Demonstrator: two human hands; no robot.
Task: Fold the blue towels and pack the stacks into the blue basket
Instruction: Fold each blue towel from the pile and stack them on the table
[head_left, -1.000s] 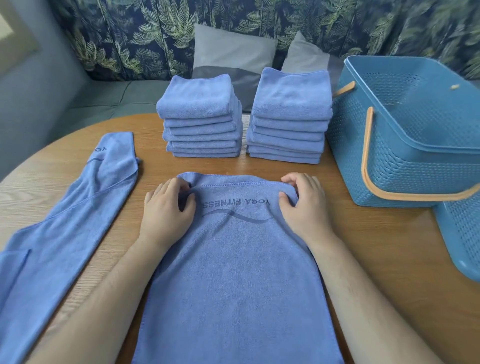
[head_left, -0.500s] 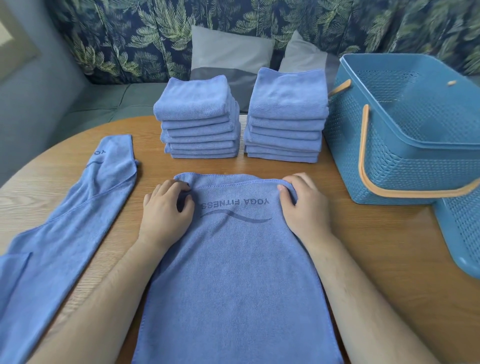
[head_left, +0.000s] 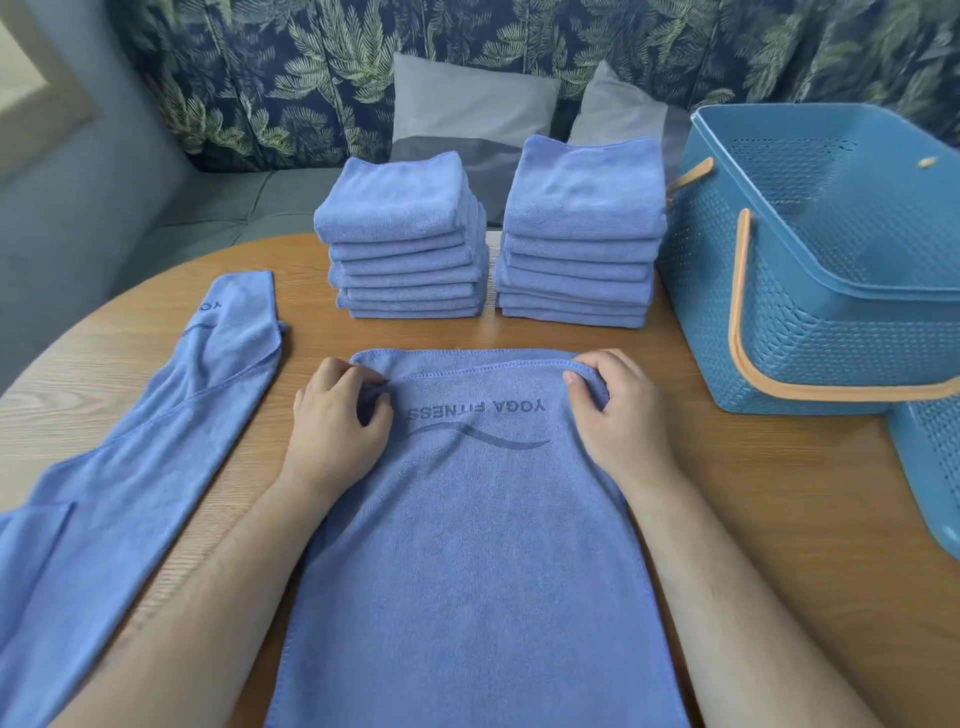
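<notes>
We see the fingers (head_left: 589, 362) of the right hand (head_left: 621, 415) curled over the far right corner of the flat towel (head_left: 467, 545), thumb tucked under the hem, pinching it. The fingers (head_left: 340, 370) of the left hand (head_left: 335, 423) curl the same way round the far left corner, bunching the cloth a little. Between the two hands we read the print "YOGA FITNESS" upside down above a wavy line.

This towel lies lengthwise down the centre of the frame on the wooden counter (head_left: 779, 519), its near end running off the lower edge. At the left of the frame a second towel (head_left: 130, 467) lies loose and crumpled.

Above the hands, in the middle of the frame, we find two stacks of folded towels side by side: the left stack (head_left: 405, 244) and the slightly taller right stack (head_left: 579, 234). At the upper right stands the blue basket (head_left: 810, 332) with its orange handle down, close beside the right stack. We see no towels inside. A second blue basket (head_left: 930, 467) shows at the right edge.
</notes>
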